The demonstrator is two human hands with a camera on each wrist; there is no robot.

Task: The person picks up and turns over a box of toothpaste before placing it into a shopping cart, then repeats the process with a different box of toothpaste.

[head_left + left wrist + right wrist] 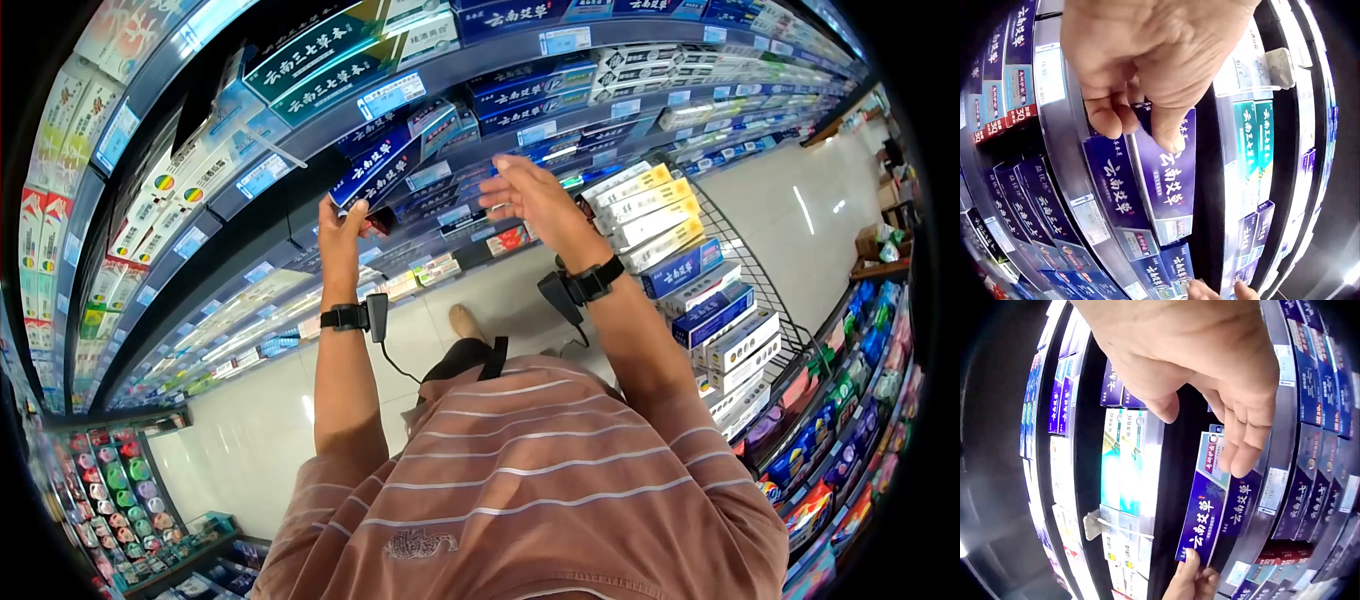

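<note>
My left hand (342, 238) pinches one end of a dark blue toothpaste box (1161, 172) with white lettering, its thumb on the printed face and its fingers curled behind the end. A second, matching toothpaste box (1113, 181) lies right beside it on the shelf. My right hand (540, 205) is out in front of the shelves with nothing in it, its fingers loosely extended. In the right wrist view, the right fingers (1244, 434) overlap the far end of the two blue boxes, while the left thumb (1191, 562) presses the near end.
Shelves with price tags (392, 95) hold many toothpaste boxes, including green ones (330, 85) just above. A wire cart (790, 335) loaded with white and blue boxes stands to the right. Another rack of colourful packs (830, 440) is behind it, and tiled floor (240, 430) lies below.
</note>
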